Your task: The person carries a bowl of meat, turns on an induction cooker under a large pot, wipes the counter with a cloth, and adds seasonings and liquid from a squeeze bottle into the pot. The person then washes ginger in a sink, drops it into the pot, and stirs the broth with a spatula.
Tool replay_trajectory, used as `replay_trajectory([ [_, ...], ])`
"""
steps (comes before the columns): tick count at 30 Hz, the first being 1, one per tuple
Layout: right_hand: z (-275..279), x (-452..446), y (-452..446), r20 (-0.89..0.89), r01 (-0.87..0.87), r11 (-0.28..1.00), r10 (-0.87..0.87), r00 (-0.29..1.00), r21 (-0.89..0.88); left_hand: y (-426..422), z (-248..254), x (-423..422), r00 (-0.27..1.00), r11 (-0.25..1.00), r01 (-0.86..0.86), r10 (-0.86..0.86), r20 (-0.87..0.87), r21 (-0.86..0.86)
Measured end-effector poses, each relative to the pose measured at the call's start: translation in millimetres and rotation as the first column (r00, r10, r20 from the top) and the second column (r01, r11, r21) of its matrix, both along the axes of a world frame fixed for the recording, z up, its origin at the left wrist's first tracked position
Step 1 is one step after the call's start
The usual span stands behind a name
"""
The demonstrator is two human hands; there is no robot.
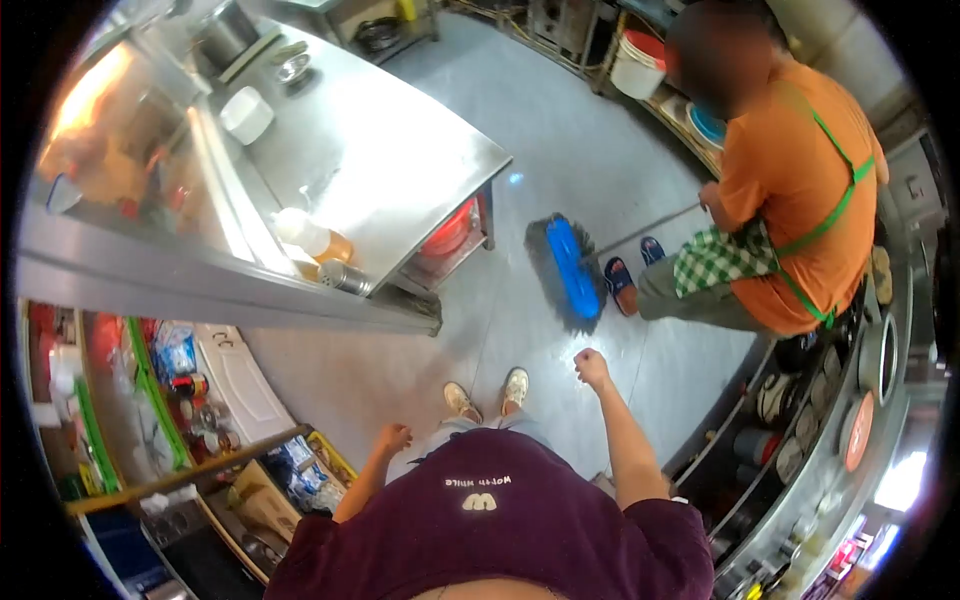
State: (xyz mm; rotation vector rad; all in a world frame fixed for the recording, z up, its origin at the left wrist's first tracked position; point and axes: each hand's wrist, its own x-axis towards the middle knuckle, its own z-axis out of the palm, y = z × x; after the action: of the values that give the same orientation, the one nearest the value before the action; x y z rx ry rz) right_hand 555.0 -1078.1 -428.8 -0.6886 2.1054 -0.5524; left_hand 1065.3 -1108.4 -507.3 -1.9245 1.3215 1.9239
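My left hand (394, 438) hangs low beside my maroon shirt (560, 500), above the grey floor, its fingers curled; whether anything is in it is too small to tell. Farther forward, my right hand (590, 366) is held out over the floor with its fingers folded in, and no object shows in it. Ahead of that hand lies a blue broom head (572, 268) with dark bristles, flat on the floor. Its long handle (655, 228) runs to the hand of another person (800, 190) in an orange shirt and a green checked apron.
A steel table (400, 130) with bottles and a white container (247, 115) stands at the upper left. Shelves of pots (775, 400) line the right side. Open bins with packets (300, 470) are at the lower left. A white bucket (637, 70) sits at the back.
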Motion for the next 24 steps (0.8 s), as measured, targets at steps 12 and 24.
replay_trajectory([
  [12,15.7,-22.8,125.6,0.025,0.053,0.906,-0.07,0.997,0.421,-93.6,9.6,-54.5,0.985,0.983,-0.167,0.163,-0.052,-0.077],
  [24,6.6,-124.2,98.6,-0.048,0.105,0.983,-0.099,0.994,0.15,-110.6,74.8,-207.8,0.977,0.969,0.199,-0.207,-0.045,-0.148],
])
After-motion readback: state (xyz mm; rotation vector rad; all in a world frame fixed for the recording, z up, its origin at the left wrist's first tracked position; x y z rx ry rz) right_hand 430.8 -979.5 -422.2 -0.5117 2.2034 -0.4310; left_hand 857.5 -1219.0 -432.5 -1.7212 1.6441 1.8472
